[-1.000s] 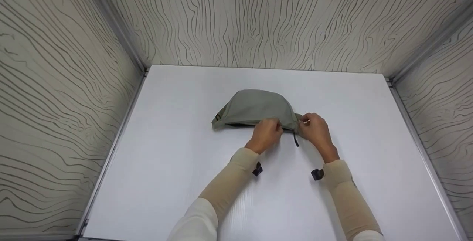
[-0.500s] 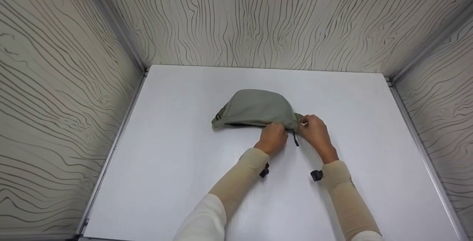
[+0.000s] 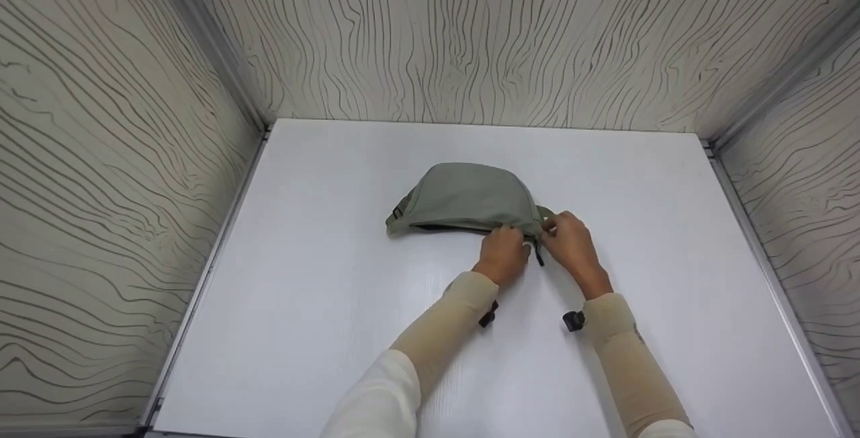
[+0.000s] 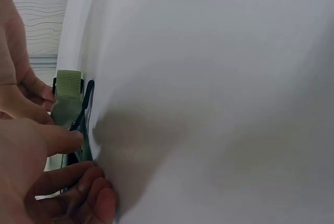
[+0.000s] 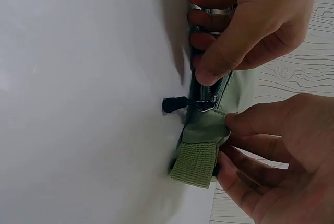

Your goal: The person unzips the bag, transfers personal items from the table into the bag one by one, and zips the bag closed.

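A grey-green waist bag (image 3: 470, 193) lies on the white table, its zip opening facing the person and partly gaping. My left hand (image 3: 504, 253) holds the edge of that opening near its right end, thumb and fingers on the zip's edge. The right hand (image 3: 571, 243) pinches the bag's right end between thumb and fingers, next to the green webbing strap (image 5: 195, 164). Between both hands sits the zip slider, with its black zip pull (image 5: 175, 104) hanging out over the table. The bag's inside is hidden by the left hand.
The white table (image 3: 322, 330) surrounds the bag. Wood-grain patterned panels (image 3: 457, 35) stand at the back and on both sides, with grey metal rails at the corners. A black strap buckle (image 3: 398, 212) shows at the bag's left end.
My left hand has slid to the right along the opening, closer to the zip pull and the right hand. The right hand has dropped slightly; the bag has stayed nearly in place.
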The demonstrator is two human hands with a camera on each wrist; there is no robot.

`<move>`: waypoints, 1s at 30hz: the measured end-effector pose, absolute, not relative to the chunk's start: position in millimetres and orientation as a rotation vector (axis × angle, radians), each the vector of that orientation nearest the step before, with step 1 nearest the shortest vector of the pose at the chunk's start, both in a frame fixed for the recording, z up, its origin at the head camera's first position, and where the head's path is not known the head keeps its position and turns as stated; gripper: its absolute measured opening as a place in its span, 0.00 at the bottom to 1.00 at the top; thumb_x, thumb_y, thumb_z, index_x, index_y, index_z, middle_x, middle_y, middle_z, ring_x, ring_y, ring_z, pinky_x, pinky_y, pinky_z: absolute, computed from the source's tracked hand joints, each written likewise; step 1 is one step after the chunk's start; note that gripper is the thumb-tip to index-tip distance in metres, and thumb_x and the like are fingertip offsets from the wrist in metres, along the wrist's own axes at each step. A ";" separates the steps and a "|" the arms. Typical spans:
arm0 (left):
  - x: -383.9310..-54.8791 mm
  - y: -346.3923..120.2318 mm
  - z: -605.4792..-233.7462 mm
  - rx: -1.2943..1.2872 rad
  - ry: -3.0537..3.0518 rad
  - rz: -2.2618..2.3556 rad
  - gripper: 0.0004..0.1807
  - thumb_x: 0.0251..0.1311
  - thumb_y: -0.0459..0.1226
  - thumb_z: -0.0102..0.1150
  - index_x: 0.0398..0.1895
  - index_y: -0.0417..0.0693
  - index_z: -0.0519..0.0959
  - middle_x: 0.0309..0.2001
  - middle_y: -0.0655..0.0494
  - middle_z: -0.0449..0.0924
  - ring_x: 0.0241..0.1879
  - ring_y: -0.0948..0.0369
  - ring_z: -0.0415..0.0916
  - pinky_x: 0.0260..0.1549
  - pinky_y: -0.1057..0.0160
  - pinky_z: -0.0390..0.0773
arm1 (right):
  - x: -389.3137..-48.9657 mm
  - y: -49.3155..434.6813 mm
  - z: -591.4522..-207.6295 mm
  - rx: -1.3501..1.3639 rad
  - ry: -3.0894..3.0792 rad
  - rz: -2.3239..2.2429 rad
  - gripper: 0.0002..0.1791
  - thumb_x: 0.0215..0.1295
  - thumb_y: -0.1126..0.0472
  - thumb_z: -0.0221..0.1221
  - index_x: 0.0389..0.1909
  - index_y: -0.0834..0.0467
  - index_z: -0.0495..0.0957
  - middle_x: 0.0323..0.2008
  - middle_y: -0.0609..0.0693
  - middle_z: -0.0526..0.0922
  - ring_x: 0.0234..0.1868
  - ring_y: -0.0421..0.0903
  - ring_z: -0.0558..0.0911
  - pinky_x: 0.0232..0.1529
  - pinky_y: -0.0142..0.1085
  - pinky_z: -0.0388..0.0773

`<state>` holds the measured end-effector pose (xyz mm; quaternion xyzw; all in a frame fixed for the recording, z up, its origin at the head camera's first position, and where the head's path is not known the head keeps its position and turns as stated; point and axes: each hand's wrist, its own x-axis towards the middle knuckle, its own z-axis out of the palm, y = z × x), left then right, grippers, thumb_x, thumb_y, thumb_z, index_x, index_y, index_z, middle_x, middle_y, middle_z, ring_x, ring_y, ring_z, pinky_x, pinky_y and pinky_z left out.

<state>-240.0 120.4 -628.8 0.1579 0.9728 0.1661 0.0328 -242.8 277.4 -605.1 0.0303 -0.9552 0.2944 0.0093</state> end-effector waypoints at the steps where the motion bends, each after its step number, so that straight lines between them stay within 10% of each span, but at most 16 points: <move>1: -239.7 121.2 -629.1 0.477 3.000 0.504 0.11 0.75 0.46 0.63 0.43 0.51 0.89 0.41 0.55 0.88 0.41 0.59 0.87 0.36 0.60 0.86 | -242.7 276.7 -605.0 0.097 -2.976 0.915 0.11 0.70 0.67 0.63 0.46 0.71 0.86 0.45 0.65 0.83 0.44 0.58 0.83 0.44 0.50 0.82; 30: -239.3 129.2 -630.7 0.368 3.044 0.514 0.20 0.76 0.55 0.59 0.47 0.49 0.87 0.43 0.52 0.90 0.44 0.54 0.89 0.39 0.55 0.88 | -238.9 269.7 -611.4 0.158 -2.911 0.958 0.10 0.70 0.71 0.64 0.50 0.70 0.84 0.44 0.66 0.86 0.44 0.61 0.86 0.45 0.53 0.83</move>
